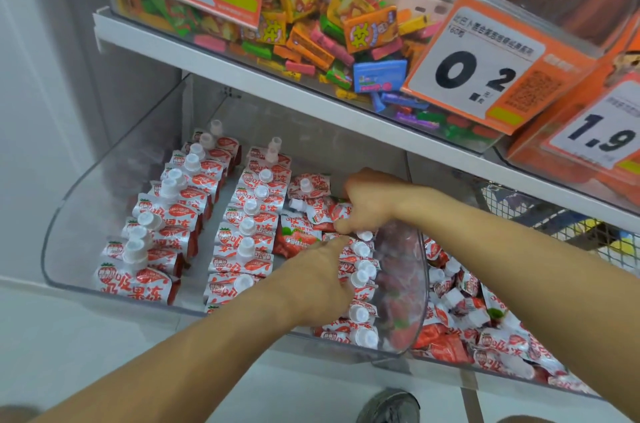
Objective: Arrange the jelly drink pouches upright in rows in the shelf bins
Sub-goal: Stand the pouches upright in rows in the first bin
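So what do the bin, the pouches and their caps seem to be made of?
Bin: clear hard plastic, glossy; the pouches show through its curved wall. Pouches: thin flexible film, probably foil-lined; creased and shiny. Caps: white, slightly translucent moulded plastic, likely matte.

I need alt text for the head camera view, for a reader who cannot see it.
Two bare hands, left hand and right hand, work among red-and-white strawberry jelly drink pouches in a clear plastic shelf bin. Two rows stand upright at left; the third row is unfinished.
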Demonstrator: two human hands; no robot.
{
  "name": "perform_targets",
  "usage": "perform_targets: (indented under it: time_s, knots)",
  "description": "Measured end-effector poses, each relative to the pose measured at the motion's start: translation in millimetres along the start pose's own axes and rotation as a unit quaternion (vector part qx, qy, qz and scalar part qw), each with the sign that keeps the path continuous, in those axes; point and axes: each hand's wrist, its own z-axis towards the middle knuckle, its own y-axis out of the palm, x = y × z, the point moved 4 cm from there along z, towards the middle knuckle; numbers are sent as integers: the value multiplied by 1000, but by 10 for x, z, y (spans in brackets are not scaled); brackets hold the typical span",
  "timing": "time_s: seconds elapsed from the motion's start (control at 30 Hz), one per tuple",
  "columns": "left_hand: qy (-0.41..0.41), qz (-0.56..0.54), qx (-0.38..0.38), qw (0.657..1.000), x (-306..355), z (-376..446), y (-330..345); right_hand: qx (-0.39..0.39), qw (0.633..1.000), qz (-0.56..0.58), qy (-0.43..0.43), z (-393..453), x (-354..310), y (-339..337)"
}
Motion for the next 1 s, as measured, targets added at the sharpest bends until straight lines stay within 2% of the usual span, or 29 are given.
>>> perform_targets:
  time_s: [0.1,0.17,0.27,0.37,0.43,0.5,0.6,0.63,0.67,0.7,0.73,0.77,0.9,1.0]
  knots:
    - [-15,-10,0,1000,-10,9,-4,17,998,48,-23,-85,50,-135]
    - [-48,-31,28,998,-21,23,-49,59,994,86,-46,-172,92,-222]
    - [-57,-37,151,986,-13,-30,-218,107,985,114,-73,-363,142,-258]
    - [27,-8,290,957,66,-203,-442,130,968,192,-93,-652,117,-303]
    - [75,-2,301,951,106,-283,-570,155,931,299,-144,-861,-7,-345]
    - [91,-19,259,961,103,-340,-679,164,875,421,-173,-959,-96,-314]
    - [59,5,253,966,-3,-463,-848,117,787,594,-117,-891,-32,-195]
    - [40,16,260,965,-39,-517,-905,114,791,596,-75,-816,41,-129]
    - [24,15,265,964,-96,-568,-967,133,834,534,-35,-733,128,-93]
    - [10,-7,266,964,-148,-624,-1029,159,894,420,-4,-649,199,-86]
    - [0,-43,264,964,-206,-677,-1086,167,938,304,13,-564,221,-91]
    - [-11,-74,265,961,-250,-730,-1137,161,959,233,9,-482,188,-110]
    - [-60,-109,307,944,-384,-897,-1245,50,980,192,5,-52,-48,-44]
    - [-78,-116,342,929,-426,-972,-1266,56,984,168,23,200,-179,45]
